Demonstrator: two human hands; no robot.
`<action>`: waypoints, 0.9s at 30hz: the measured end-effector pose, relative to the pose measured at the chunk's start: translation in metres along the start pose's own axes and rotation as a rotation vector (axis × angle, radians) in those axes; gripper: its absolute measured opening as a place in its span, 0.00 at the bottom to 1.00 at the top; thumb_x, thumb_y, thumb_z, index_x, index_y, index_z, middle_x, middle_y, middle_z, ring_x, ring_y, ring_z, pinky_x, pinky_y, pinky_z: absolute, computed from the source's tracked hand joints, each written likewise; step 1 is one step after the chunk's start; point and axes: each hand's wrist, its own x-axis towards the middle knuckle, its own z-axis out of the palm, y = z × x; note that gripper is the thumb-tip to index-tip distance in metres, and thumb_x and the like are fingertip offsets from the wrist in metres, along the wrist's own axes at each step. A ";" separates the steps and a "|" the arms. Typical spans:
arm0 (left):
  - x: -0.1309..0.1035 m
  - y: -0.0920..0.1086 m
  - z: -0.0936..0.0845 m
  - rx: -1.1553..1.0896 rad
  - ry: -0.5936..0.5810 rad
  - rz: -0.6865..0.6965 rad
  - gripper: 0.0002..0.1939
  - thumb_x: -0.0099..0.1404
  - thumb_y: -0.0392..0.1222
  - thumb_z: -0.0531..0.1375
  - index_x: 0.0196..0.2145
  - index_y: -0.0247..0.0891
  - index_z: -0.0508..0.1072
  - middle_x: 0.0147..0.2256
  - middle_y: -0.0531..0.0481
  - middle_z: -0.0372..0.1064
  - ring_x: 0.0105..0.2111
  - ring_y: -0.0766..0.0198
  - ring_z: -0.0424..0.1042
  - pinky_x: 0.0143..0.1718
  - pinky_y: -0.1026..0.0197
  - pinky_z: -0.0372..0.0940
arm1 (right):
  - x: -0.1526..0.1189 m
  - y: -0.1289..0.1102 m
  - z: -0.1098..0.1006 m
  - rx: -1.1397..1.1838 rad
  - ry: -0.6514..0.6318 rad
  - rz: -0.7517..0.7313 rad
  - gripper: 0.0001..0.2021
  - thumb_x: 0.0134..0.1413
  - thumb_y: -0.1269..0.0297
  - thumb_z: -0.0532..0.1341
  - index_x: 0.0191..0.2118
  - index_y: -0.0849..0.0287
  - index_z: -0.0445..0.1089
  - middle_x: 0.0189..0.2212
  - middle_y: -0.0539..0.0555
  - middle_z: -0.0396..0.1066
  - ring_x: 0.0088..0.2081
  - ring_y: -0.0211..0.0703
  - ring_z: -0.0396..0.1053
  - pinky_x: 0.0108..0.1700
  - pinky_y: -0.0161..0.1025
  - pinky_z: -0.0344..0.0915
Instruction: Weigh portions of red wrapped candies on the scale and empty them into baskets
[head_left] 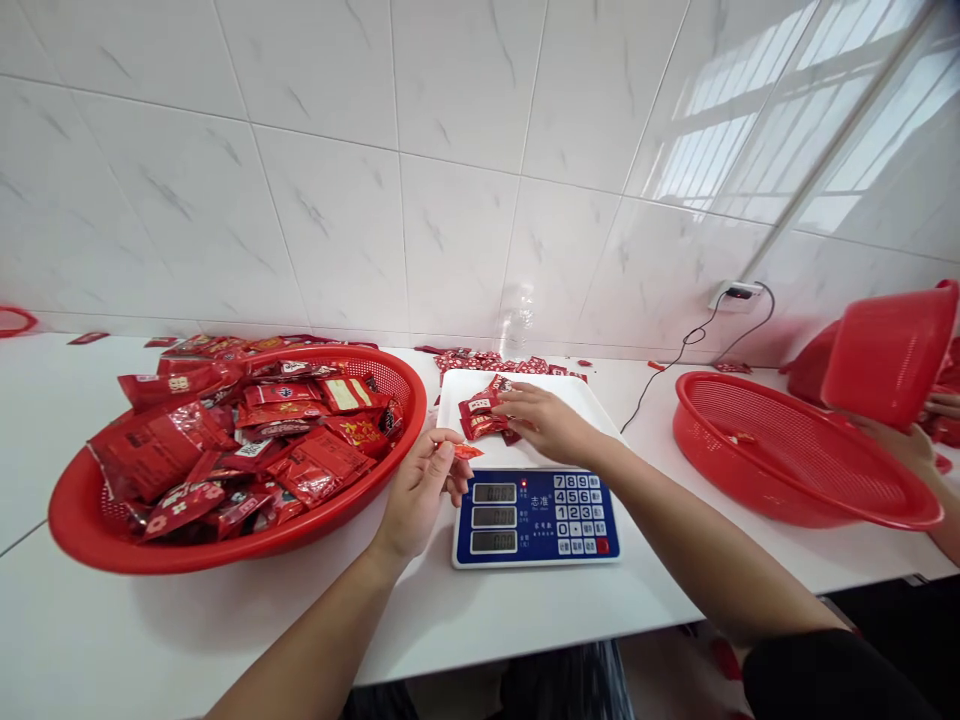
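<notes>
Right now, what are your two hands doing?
Left hand: pinching a small shiny orange-red packet.
Right hand: over shiny red packets on the flat white tray; grip unclear.

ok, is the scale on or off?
On. The scale has digits on its displays, and a small red light glows beside the top one.
</notes>
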 end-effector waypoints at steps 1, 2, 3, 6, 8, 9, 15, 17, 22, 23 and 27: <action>0.000 0.001 0.001 -0.017 -0.009 -0.020 0.15 0.66 0.54 0.55 0.40 0.39 0.66 0.25 0.53 0.68 0.23 0.69 0.66 0.21 0.68 0.61 | -0.003 0.007 -0.004 -0.002 0.005 0.095 0.15 0.61 0.68 0.53 0.51 0.53 0.70 0.53 0.53 0.69 0.57 0.44 0.61 0.58 0.49 0.59; 0.000 0.002 0.001 -0.030 -0.015 -0.034 0.15 0.65 0.54 0.55 0.39 0.39 0.66 0.25 0.53 0.68 0.23 0.69 0.66 0.21 0.68 0.61 | -0.005 0.014 -0.007 -0.011 -0.005 0.200 0.15 0.61 0.67 0.53 0.52 0.54 0.69 0.53 0.54 0.69 0.56 0.45 0.62 0.56 0.48 0.60; 0.000 0.003 0.001 -0.040 -0.017 -0.042 0.15 0.65 0.54 0.55 0.39 0.39 0.66 0.25 0.53 0.68 0.23 0.69 0.66 0.21 0.68 0.61 | -0.007 0.021 -0.009 -0.024 -0.026 0.299 0.16 0.61 0.67 0.53 0.52 0.55 0.69 0.53 0.55 0.69 0.55 0.45 0.64 0.55 0.47 0.61; 0.000 0.005 0.002 -0.058 -0.006 -0.045 0.15 0.65 0.54 0.56 0.39 0.39 0.66 0.25 0.53 0.68 0.23 0.69 0.66 0.21 0.68 0.61 | -0.011 0.032 -0.007 -0.049 -0.100 0.455 0.15 0.60 0.67 0.53 0.50 0.57 0.70 0.48 0.58 0.72 0.49 0.49 0.69 0.49 0.47 0.64; -0.001 0.005 0.002 -0.066 0.002 -0.042 0.15 0.65 0.54 0.56 0.39 0.39 0.66 0.25 0.53 0.68 0.23 0.68 0.66 0.21 0.68 0.61 | -0.012 0.032 -0.003 -0.038 -0.121 0.451 0.13 0.59 0.68 0.55 0.47 0.56 0.72 0.44 0.56 0.75 0.45 0.48 0.71 0.46 0.44 0.65; -0.001 0.005 0.002 -0.066 0.002 -0.040 0.15 0.64 0.54 0.56 0.39 0.39 0.66 0.25 0.53 0.68 0.23 0.68 0.66 0.21 0.68 0.61 | -0.011 0.030 -0.001 -0.027 -0.129 0.441 0.12 0.58 0.68 0.56 0.46 0.54 0.72 0.43 0.54 0.75 0.44 0.47 0.72 0.45 0.43 0.65; 0.000 0.004 0.000 -0.056 -0.004 -0.051 0.15 0.65 0.54 0.56 0.38 0.39 0.67 0.25 0.53 0.68 0.23 0.68 0.66 0.21 0.68 0.61 | 0.004 0.027 0.003 0.029 -0.079 0.448 0.13 0.61 0.63 0.54 0.48 0.53 0.71 0.46 0.53 0.74 0.45 0.45 0.71 0.46 0.41 0.65; 0.001 0.004 -0.001 -0.059 -0.008 -0.060 0.15 0.65 0.54 0.56 0.38 0.39 0.67 0.25 0.52 0.68 0.23 0.68 0.67 0.21 0.67 0.61 | 0.013 0.032 0.006 0.038 -0.048 0.466 0.15 0.62 0.61 0.52 0.51 0.55 0.69 0.51 0.56 0.71 0.49 0.47 0.69 0.49 0.43 0.64; 0.001 0.003 -0.003 -0.043 -0.046 -0.062 0.14 0.65 0.53 0.56 0.39 0.39 0.67 0.26 0.52 0.68 0.24 0.67 0.68 0.22 0.67 0.62 | 0.023 0.036 0.013 0.101 -0.056 0.472 0.14 0.62 0.61 0.53 0.49 0.55 0.70 0.47 0.56 0.74 0.46 0.46 0.72 0.47 0.42 0.66; 0.001 0.003 -0.003 -0.039 -0.061 -0.062 0.14 0.65 0.52 0.56 0.40 0.39 0.67 0.26 0.52 0.69 0.24 0.67 0.68 0.23 0.67 0.62 | 0.020 0.032 0.011 0.113 -0.044 0.471 0.15 0.62 0.61 0.53 0.50 0.55 0.70 0.47 0.55 0.74 0.47 0.45 0.71 0.48 0.42 0.66; -0.001 0.006 -0.004 -0.025 -0.116 -0.077 0.14 0.65 0.52 0.56 0.40 0.39 0.67 0.27 0.51 0.70 0.26 0.65 0.69 0.24 0.65 0.64 | -0.018 0.008 -0.002 0.146 0.118 0.467 0.18 0.63 0.58 0.51 0.55 0.54 0.65 0.54 0.56 0.68 0.54 0.45 0.66 0.52 0.43 0.64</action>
